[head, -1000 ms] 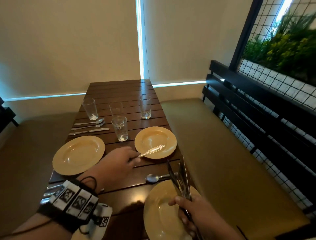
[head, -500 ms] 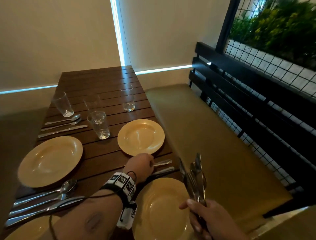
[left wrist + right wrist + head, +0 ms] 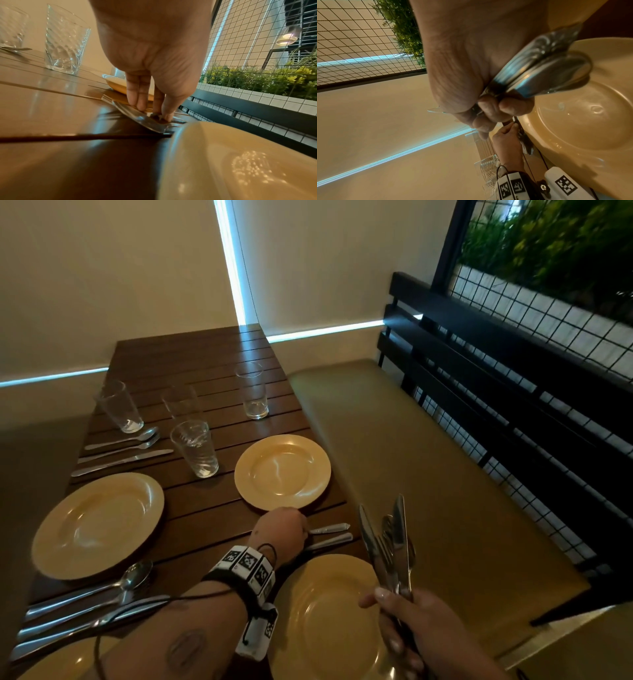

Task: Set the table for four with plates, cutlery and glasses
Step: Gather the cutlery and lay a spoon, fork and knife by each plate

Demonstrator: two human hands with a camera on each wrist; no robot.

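Note:
My left hand reaches down between the two right-hand yellow plates and pinches a fork lying flat on the wooden table. A spoon lies right beside the fork, and both handles point toward the bench. My right hand hovers over the near right plate and grips a bundle of knives, forks and spoons upright. The far right plate and the left plate are bare.
Several glasses stand mid-table. Cutlery sets lie beyond the left plate and in front of it. Another plate's rim shows at the bottom left. A padded bench with a black slatted back runs along the right.
My left hand carried the fork from over the far right plate down onto the table beside the spoon. My right hand kept the cutlery bundle over the near plate.

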